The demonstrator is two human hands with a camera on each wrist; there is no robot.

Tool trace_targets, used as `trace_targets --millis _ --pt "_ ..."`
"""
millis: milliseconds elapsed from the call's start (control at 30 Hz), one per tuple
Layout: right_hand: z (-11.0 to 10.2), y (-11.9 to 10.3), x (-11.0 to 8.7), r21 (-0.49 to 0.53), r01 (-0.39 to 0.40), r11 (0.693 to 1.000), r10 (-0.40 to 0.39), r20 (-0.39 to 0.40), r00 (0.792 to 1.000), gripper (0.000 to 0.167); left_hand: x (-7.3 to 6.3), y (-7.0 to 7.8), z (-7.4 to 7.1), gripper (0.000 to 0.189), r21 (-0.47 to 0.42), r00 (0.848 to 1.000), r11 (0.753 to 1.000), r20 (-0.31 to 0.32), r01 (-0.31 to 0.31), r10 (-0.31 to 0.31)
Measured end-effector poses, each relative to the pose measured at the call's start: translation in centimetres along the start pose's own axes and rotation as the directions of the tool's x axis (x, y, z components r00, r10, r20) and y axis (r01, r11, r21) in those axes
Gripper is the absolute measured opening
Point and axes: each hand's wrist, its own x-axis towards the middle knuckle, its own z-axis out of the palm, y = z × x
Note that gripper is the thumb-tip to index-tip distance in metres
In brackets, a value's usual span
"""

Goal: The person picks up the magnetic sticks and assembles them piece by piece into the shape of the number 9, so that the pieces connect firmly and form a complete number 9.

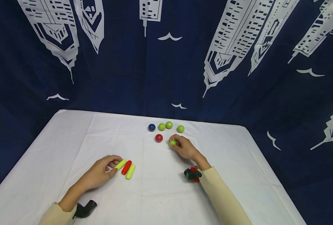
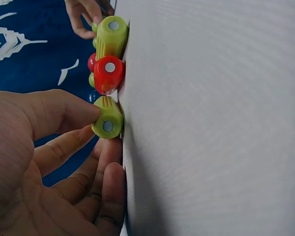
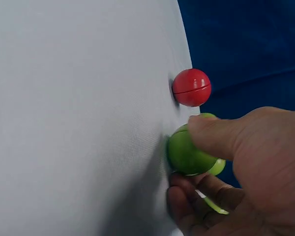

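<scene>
My left hand (image 1: 100, 173) pinches a short yellow-green toy rod (image 2: 108, 120) by thumb and fingers; a grey disc shows in its end. Beside it lie a red rod (image 1: 126, 167) and a second yellow-green rod (image 1: 130, 172), roughly side by side. Farther back on the right, my right hand (image 1: 185, 147) grips a light green ball (image 3: 184, 150), thumb on one side and fingers on the other, low over the white cloth. A glossy red ball (image 1: 159, 138) sits just left of that hand.
Behind the red ball stand a dark blue ball (image 1: 151, 127) and several green balls (image 1: 180, 129), near the far table edge. A red piece (image 1: 194, 169) lies partly hidden beneath the right wrist's camera. A navy patterned curtain (image 1: 121, 78) hangs behind the white table (image 1: 161, 200).
</scene>
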Motion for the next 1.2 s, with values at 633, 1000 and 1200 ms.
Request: trace_targets --millis 633,1000,1200 --pt "-0.8 -2.0 -6.2 -0.033 0.125 0.992 -0.120 0.131 0.984 0.028 0.1 0.2 -0.1 0.031 -0.009 1.000 1.000 -0.012 0.025 -0.025" --pt "-0.3 -1.7 -6.6 -0.050 0.149 0.988 -0.143 0.119 0.983 0.027 0.6 0.0 -0.5 0.028 -0.044 0.995 0.998 -0.082 0.052 -0.056" --pt "-0.2 -1.6 -6.4 -0.056 0.152 0.987 -0.144 0.126 0.982 0.029 0.8 0.4 -0.8 0.030 -0.058 0.988 0.994 -0.115 0.095 -0.101"
